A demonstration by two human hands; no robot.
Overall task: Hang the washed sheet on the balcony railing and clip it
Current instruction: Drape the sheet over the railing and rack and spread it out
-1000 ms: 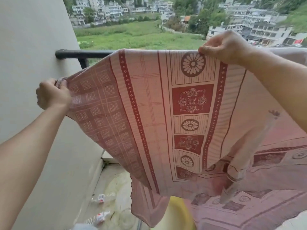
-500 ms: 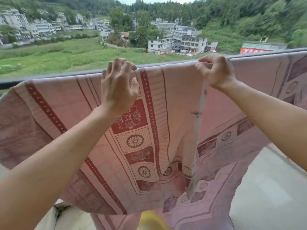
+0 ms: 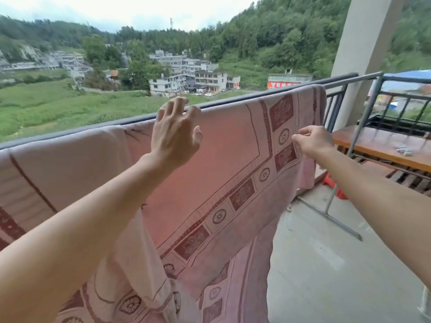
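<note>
Hanging over the balcony railing, a pink sheet with dark red patterned borders now fills the middle of the frame, from the left edge to just short of a pale pillar at upper right. It drapes across the dark top rail and falls toward the concrete floor, bunching at lower centre.

A second ago both hands gripped the sheet's top edge and held it up near the rail. Half a second ago the cloth lay across the rail and the left hand was loosening. Now the left hand, at centre frame, has let go: it is raised in front of the rail with fingers straight and spread apart, holding nothing. The sheet stays up without it, so the hanging step looks essentially done.

The right hand, right of centre, has dropped from the top edge to the patterned border near the sheet's right end. Its thumb and fingertips are pinched together on the cloth, probably to tug it straight.

No clip is visible on the sheet, so clipping appears still to come. At far right a wooden bench carries some small pale objects, possibly clips, though they are too small to tell.
</note>
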